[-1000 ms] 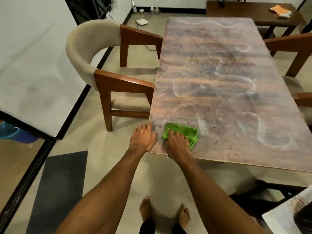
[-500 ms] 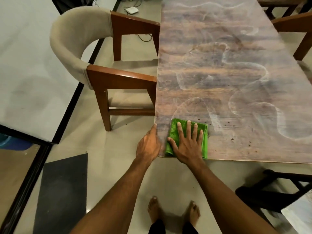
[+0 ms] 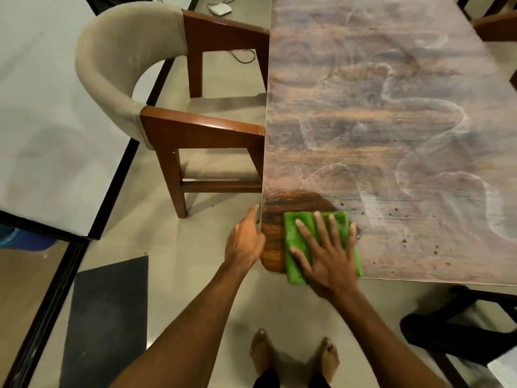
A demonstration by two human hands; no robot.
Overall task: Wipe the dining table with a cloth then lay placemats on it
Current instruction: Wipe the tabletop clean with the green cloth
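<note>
Far left, a dark mat (image 3: 109, 317) lies flat on the pale tiled floor, and a blue object (image 3: 25, 240) shows behind a black-framed panel; I cannot tell what it is. Next comes a wooden chair (image 3: 173, 135) with a curved beige padded back, standing side-on with its armrests reaching to the long edge of the worktop (image 3: 391, 107). A small white device (image 3: 221, 8) sits on the floor beyond it, with a cable trailing nearby.

The left hand (image 3: 246, 242) lies against the worktop's left edge at the near corner, fingers loose and fairly straight, holding nothing. Just beside it, the corner of the worktop shows a dark, glossy patch (image 3: 274, 219) of wood grain. Everywhere else the surface wears a pale, dusty film marked with looping swirls.

The green cloth (image 3: 293, 236) lies folded flat at the near edge, right of the glossy patch. Its near end hangs slightly over the edge. The right hand (image 3: 327, 259) presses down on it with the palm flat and the fingers spread straight, not gripping.

Below, two bare feet (image 3: 261, 351) stand on the tiles. Right of the cloth, dark specks (image 3: 405, 240) dot the film. At lower right, a black chair (image 3: 461, 326) stands near the worktop's near edge.
</note>
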